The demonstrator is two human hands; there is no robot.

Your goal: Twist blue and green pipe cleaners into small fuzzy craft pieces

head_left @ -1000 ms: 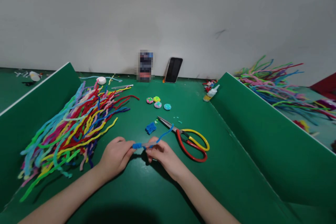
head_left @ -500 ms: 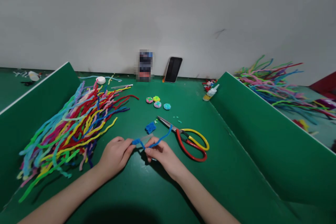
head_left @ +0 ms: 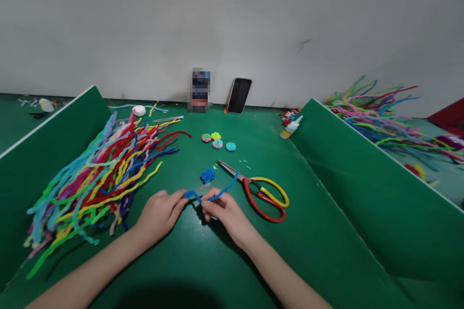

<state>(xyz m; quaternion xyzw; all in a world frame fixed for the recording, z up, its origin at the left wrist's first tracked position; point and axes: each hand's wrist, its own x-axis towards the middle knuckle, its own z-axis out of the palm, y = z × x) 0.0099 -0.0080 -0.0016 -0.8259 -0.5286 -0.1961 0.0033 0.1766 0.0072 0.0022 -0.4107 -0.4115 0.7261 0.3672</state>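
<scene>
A translucent flat strip [head_left: 204, 187] is pinched by my left hand [head_left: 159, 212], with coils of a blue pipe cleaner [head_left: 226, 189] wound around its near end. My right hand [head_left: 223, 210], fingers closed, grips that same pipe cleaner just right of the coils, and its free tail curves up toward the scissors. Behind the strip lies a small blue fuzzy piece [head_left: 208, 175]. Scissors [head_left: 263, 196] with one red and one yellow handle rest to the right of my right hand, blades pointing back left.
Many coloured pipe cleaners [head_left: 105, 164] are heaped at left beside a green divider [head_left: 68, 125]. Several small fuzzy flowers [head_left: 217, 144] sit at centre. A glue bottle [head_left: 291, 128] stands near the right divider [head_left: 362, 178]. A phone [head_left: 239, 95] leans on the wall.
Both hands have shifted very slightly, with the strip and blue pipe cleaner still held. Everything else lies as before.
</scene>
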